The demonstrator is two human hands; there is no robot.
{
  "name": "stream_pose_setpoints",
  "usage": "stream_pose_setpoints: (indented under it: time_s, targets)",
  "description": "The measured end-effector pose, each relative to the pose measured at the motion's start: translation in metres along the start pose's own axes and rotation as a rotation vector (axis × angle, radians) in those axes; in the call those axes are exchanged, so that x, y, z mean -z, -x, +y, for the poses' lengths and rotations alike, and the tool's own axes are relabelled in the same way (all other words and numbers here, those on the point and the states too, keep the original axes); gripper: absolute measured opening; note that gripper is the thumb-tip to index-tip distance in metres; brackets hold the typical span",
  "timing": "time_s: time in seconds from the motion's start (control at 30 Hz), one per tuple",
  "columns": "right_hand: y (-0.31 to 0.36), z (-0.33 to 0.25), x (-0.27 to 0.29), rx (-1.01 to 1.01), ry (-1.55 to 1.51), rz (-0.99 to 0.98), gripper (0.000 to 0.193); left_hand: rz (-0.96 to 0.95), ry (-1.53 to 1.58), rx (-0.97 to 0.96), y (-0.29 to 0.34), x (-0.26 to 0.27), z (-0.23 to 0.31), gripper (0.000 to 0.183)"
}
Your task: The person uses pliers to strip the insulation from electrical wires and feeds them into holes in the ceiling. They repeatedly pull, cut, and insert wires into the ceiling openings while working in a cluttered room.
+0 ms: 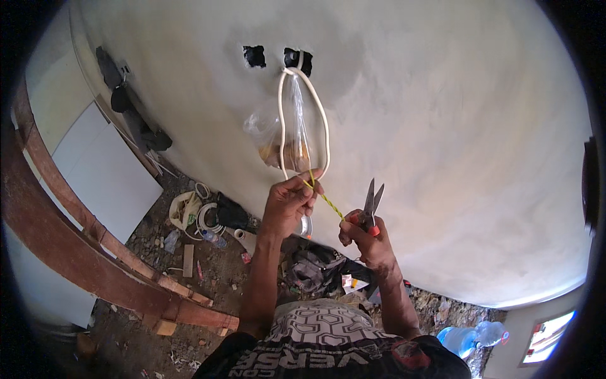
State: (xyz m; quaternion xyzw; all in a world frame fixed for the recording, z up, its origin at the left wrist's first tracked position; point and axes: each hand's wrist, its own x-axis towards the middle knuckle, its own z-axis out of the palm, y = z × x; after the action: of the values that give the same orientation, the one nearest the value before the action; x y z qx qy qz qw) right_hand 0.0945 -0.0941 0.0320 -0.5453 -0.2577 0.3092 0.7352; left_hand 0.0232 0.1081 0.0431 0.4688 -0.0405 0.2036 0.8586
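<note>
Left hand (287, 205): thumb and fingers pinched together on the yellow-green wire (328, 203), right by the bottom of the white cable (326, 132).
Right hand (372, 243): curled round red-handled scissors (374, 208), blades apart and pointing up; fingertips look to have the wire's lower end too.
Wire: twisted, slanting between both hands, in front of the wall (442, 126).
Cable: fat loop hanging off the right hole (298, 61), kinda crowding the left hand.
Plastic (298, 114): clear stuff dangling within the loop, so yeah, cluttered spot.
Left hole (254, 56): dark, square-ish, just beside the other.
Floor: proper mess, backpack (308, 268) below the hands, coil (207, 218) and bottle (214, 237) off left, blue jug (459, 341) low right.
Timber (113, 265): big beams at left, blocking part of the floor and white panel (107, 170).
</note>
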Motion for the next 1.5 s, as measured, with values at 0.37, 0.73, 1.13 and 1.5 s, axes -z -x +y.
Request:
stream_pose_setpoints:
  time_s: [0.37, 0.73, 1.13, 1.5]
  targets:
    - [-0.023, -0.029, -0.042, 0.022, -0.078, 0.062, 0.012, 0.259, -0.293, -0.375, -0.028, -0.014, 0.029, 0.02]
    - [-0.031, -0.03, -0.063, 0.276, 0.218, 0.191, 0.019, 0.565, -1.09, -1.005, -0.053, -0.025, 0.029, 0.014]
    - [-0.044, -0.045, -0.068, 0.425, 0.255, 0.247, 0.014, 0.405, -0.214, -0.456, -0.072, -0.034, 0.055, 0.022]
    - [-0.071, -0.06, -0.077, 0.562, 0.415, 0.405, 0.013, 0.545, -0.744, -0.933, -0.106, -0.025, 0.054, 0.018]
